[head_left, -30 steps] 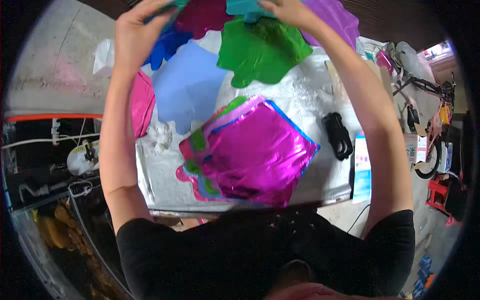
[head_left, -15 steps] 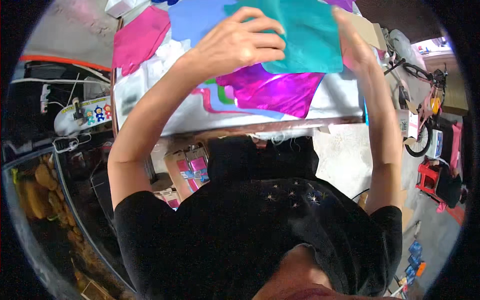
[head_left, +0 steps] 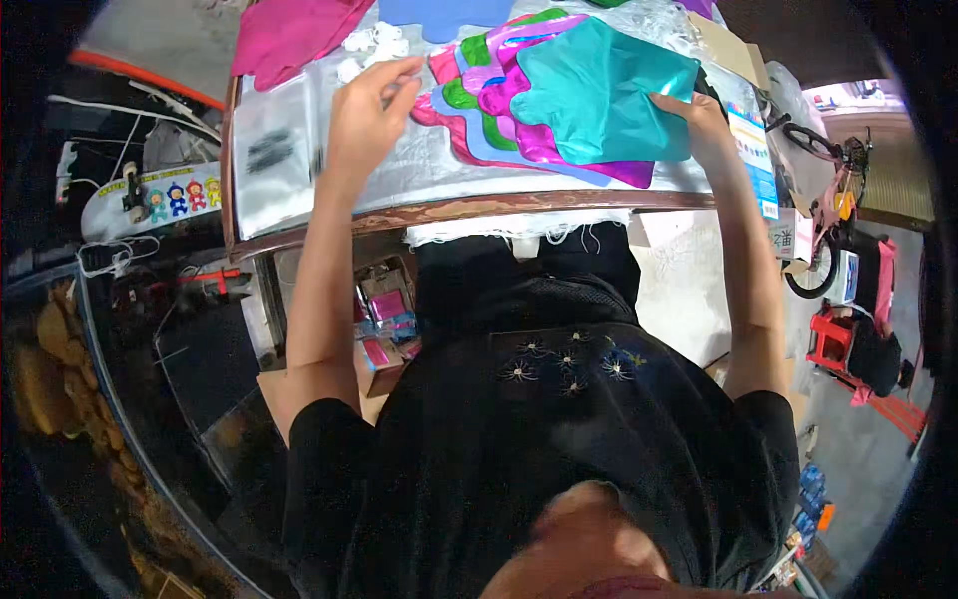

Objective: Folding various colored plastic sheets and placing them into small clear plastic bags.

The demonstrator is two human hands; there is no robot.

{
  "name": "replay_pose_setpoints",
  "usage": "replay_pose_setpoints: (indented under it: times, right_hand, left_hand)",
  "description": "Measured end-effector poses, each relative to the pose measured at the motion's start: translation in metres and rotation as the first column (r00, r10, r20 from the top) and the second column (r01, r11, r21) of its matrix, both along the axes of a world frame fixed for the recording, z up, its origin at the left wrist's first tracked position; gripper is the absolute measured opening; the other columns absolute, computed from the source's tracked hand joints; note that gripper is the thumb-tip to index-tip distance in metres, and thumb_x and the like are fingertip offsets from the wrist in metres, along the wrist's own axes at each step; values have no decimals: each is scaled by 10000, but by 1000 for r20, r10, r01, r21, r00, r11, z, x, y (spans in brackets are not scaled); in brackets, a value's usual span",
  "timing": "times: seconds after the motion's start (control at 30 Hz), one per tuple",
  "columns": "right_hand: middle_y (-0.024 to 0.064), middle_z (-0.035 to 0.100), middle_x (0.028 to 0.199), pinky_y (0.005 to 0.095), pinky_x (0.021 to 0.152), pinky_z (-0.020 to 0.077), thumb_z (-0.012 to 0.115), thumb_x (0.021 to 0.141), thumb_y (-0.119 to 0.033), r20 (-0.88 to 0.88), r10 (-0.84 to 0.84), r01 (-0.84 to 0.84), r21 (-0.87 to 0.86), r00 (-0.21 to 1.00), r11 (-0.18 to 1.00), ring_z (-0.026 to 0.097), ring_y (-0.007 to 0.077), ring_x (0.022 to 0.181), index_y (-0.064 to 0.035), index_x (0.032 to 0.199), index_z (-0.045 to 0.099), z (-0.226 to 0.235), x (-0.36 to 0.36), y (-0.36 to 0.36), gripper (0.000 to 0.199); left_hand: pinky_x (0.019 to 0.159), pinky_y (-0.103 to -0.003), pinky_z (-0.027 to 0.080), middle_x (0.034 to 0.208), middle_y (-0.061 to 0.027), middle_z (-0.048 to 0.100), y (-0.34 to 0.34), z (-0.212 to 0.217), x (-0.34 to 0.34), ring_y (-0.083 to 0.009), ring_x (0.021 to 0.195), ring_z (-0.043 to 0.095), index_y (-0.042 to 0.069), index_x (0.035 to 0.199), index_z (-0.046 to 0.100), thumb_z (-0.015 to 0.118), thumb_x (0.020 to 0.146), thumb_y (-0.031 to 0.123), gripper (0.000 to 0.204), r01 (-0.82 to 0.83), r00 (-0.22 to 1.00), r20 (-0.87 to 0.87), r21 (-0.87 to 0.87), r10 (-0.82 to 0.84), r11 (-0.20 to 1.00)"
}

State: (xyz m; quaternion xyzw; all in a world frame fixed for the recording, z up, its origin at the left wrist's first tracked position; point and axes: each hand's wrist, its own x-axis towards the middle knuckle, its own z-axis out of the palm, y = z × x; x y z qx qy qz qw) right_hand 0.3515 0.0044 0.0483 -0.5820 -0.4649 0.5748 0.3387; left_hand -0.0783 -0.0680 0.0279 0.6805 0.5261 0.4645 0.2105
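A shiny teal foil piece [head_left: 604,95] with a wavy left edge lies on top of a fanned stack of thin coloured pieces [head_left: 474,120] in magenta, green, blue and pink. At the stack's right edge my right hand [head_left: 704,122] pinches the teal piece, its thumb on top and the other fingers largely hidden. My left hand [head_left: 367,115] is raised over the table left of the stack, apart from it. Its fingers are loosely bent with a gap at the thumb, and nothing shows in them.
Clear plastic bags [head_left: 274,150] lie at the table's left. Small white items [head_left: 377,42], a deep pink piece [head_left: 294,35] and a blue piece [head_left: 444,15] lie farther back. A blue-and-white package [head_left: 755,165] stands at the right edge; a pink bicycle [head_left: 838,220] is beyond.
My left hand has come off the teal piece and moved left and down. My right hand has closed on the teal piece's right edge. More of the fanned stack shows.
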Motion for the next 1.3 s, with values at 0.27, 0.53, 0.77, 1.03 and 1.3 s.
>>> replay_pose_setpoints:
  times: [0.27, 0.53, 0.77, 1.03, 1.3]
  right_hand:
    - [125, 742, 988, 336, 786, 576, 794, 836, -102, -39, -16, 17, 27, 999, 999, 713, 191, 832, 48, 1056, 700, -9, -5, -25, 283]
    - [121, 753, 1002, 319, 763, 567, 746, 908, -265, 930, -137, -285, 241, 340, 928, 729, 237, 828, -79, 1117, 728, 44, -16, -55, 280]
    - [168, 600, 1387, 458, 1055, 451, 695, 938, -289, 891, -309, -777, 445, 333, 444, 567, 362, 1279, -109, 1307, 645, 6, -40, -59, 414]
    - [164, 553, 1454, 494, 1108, 397, 680, 947, -269, 929, -112, -745, 351, 353, 568, 531, 360, 1330, -129, 1354, 625, -15, -13, -52, 434]
    - [204, 553, 1438, 475, 1095, 416, 670, 950, -238, 910, -112, -708, 383, 399, 593, 540, 381, 1312, -133, 1362, 623, -19, -10, -54, 427]
  left_hand:
    - [760, -323, 570, 1073, -157, 730, -23, -15, 8, -248, 850, 729, 27, 1161, 720, 598, 906, -6, 284, -67, 997, -23, 11, 68, 998]
    - [759, -323, 566, 1079, -166, 730, -26, -17, 2, -254, 871, 738, 24, 1146, 722, 583, 901, -20, 286, -142, 988, -55, 94, 147, 985]
    - [784, -320, 561, 1093, -153, 735, -22, -19, 0, -239, 923, 733, 37, 1151, 725, 582, 914, -4, 280, -170, 981, -80, 56, 174, 984]
    - [722, -331, 562, 1044, -163, 734, -20, -23, 0, -254, 800, 724, 42, 1125, 734, 590, 880, -23, 292, -164, 974, -137, 131, 182, 978]
    - [694, -318, 552, 1022, -153, 732, -22, -20, 1, -245, 752, 700, 48, 1118, 740, 588, 881, -23, 290, -185, 972, -125, 126, 200, 975]
